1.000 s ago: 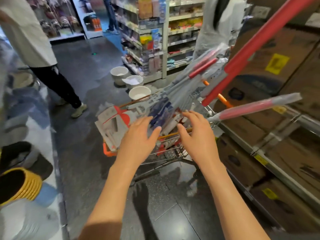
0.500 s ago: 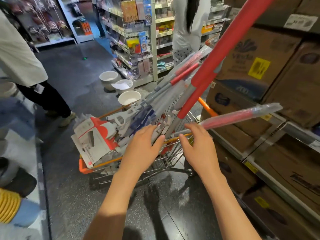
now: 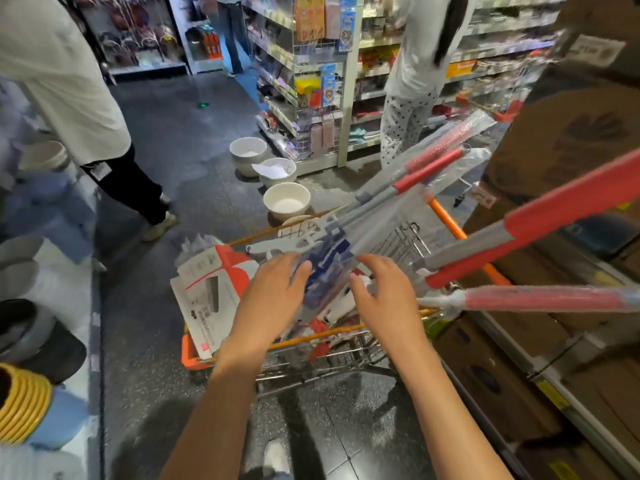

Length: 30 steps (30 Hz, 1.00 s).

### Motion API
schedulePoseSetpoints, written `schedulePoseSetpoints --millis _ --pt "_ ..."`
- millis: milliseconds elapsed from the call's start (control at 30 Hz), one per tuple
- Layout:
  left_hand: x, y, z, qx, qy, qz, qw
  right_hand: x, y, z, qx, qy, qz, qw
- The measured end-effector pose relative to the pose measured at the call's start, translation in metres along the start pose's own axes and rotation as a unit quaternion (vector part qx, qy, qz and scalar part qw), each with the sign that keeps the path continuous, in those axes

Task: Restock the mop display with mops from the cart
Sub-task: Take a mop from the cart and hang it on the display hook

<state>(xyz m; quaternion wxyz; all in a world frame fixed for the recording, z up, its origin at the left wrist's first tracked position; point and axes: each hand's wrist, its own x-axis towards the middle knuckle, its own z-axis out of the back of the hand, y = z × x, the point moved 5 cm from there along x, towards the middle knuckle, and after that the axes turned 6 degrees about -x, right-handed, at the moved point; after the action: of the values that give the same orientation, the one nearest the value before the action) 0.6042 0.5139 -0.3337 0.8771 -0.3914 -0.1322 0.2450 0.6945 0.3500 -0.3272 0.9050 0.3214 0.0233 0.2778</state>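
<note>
Hands (image 3: 332, 299) among cart's (image 3: 311, 358) mop handles (image 3: 519, 299)

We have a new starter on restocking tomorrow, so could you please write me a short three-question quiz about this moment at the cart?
1. True or false: the left hand already grips a red mop handle.
2. Where do the white bowls stand? A) in the cart B) on the floor beyond the cart C) on a shelf
3. Fill in: both hands reach for the ____ packaged mop head in the cart.

Key
1. False: it is open beside the blue package, as is the right hand.
2. B
3. blue
</note>
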Motion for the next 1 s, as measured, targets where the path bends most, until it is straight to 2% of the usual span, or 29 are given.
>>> schedulePoseSetpoints --millis 167,333,467,667,800,1000 --pt "0.067 0.037 0.016 -0.009 0.026 0.026 0.999 0.063 0.023 -0.038 0.002 0.013 -0.03 0.999" --pt "0.123 0.064 0.008 -0.009 0.066 0.022 0.998 0.113 0.014 -0.069 0.016 0.015 -0.087 0.996" --pt "0.167 0.08 -0.02 0.013 0.117 0.027 0.993 0.148 -0.009 -0.089 0.02 0.01 -0.135 0.991" --pt "0.217 0.096 -0.079 -0.009 0.16 0.057 0.985 0.208 -0.06 -0.117 0.07 -0.01 -0.223 0.972" --pt "0.242 0.108 -0.103 -0.024 0.142 0.091 0.985 0.242 -0.094 -0.141 0.096 0.001 -0.275 0.957" --pt "0.26 0.13 -0.124 -0.049 0.116 0.094 0.988 0.259 -0.133 -0.171 0.174 -0.018 -0.35 0.92"
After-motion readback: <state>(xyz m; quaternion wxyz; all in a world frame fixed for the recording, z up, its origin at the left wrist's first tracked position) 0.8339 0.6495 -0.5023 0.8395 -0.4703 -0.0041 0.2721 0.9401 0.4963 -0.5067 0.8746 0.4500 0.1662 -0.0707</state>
